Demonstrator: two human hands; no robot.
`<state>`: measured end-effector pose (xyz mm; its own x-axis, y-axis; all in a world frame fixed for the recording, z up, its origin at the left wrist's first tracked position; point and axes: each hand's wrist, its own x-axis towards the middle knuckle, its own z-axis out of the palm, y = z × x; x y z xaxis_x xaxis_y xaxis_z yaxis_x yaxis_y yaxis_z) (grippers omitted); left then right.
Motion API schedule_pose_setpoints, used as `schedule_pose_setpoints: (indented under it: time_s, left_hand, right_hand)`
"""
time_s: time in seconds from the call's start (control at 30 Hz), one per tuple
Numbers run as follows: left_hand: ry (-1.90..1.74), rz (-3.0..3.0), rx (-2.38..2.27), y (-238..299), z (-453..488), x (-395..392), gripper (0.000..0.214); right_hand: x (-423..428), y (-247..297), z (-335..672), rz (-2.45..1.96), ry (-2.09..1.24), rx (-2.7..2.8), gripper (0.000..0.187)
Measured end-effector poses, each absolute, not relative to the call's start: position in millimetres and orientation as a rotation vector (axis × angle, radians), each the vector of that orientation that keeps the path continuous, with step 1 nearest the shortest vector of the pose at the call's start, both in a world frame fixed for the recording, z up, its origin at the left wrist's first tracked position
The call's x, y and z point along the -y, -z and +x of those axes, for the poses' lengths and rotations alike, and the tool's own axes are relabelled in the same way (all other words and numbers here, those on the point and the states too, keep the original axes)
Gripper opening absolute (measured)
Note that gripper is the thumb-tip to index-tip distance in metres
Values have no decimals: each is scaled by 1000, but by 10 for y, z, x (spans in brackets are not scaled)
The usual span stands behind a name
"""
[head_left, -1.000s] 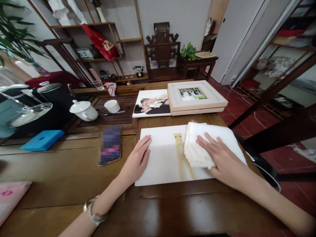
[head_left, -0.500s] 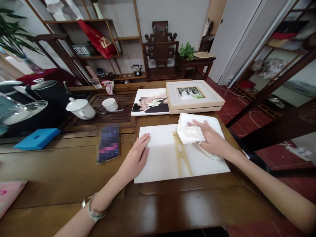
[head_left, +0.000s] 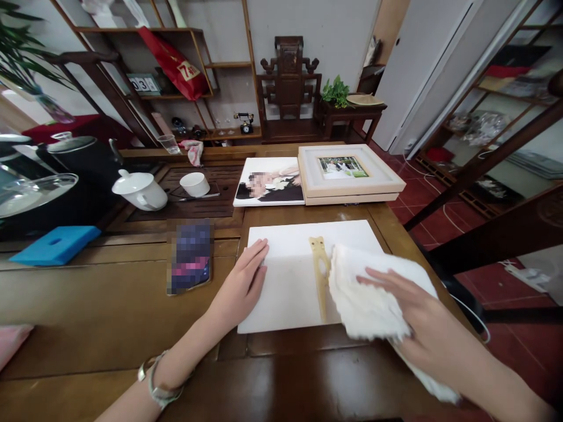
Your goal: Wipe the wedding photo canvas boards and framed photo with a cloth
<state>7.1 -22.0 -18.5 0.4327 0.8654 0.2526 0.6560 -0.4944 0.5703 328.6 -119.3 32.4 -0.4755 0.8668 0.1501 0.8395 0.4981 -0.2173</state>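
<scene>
A flat white board [head_left: 288, 281] lies on the wooden table in front of me. My left hand [head_left: 248, 281] rests flat along its left edge, fingers stretched out. On the board's right half sits a pale yellow A-shaped piece [head_left: 319, 275], perhaps a folding stand; one of its legs is covered. My right hand [head_left: 409, 305] grips a folded white cloth [head_left: 365, 299], which spreads over the right part of the board and hangs past its near right corner. The fingers lie over the cloth, and my thumb is hidden.
Behind the board lie a photo panel [head_left: 268, 193] and a framed picture [head_left: 352, 181] on a box. To the left are a phone [head_left: 190, 258], a blue block [head_left: 57, 245], a white lidded cup [head_left: 141, 190] and a small white bowl [head_left: 194, 184]. A dark chair [head_left: 505, 252] stands right.
My right hand has moved the cloth toward me and to the right, baring the board's far right corner and covering the yellow piece's right leg. My left hand stays in place.
</scene>
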Motion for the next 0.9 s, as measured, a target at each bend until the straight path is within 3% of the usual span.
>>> schedule_pose_setpoints:
  time_s: [0.17, 0.3, 0.43, 0.6, 0.77, 0.9]
  left_hand:
    - [-734, 2294, -1286, 180, 63, 218, 44]
    - [-724, 2280, -1301, 174, 69, 224, 44]
    - [-735, 2292, -1297, 187, 63, 223, 44]
    - [-728, 2293, -1259, 199, 44, 211, 47]
    - [-735, 2301, -1292, 188, 55, 207, 43]
    - [-723, 2305, -1296, 161, 63, 214, 43]
  right_hand:
    - [345, -217, 3179, -1560, -249, 2298, 56]
    - [253, -198, 2883, -1536, -216, 2360, 53]
    - [628, -250, 2649, -1183, -152, 2696, 65]
    - [766, -293, 2605, -700, -345, 2884, 67]
    - [449, -236, 2718, -993, -280, 2734, 78]
    - [238, -243, 2928, -1312, -238, 2520, 73]
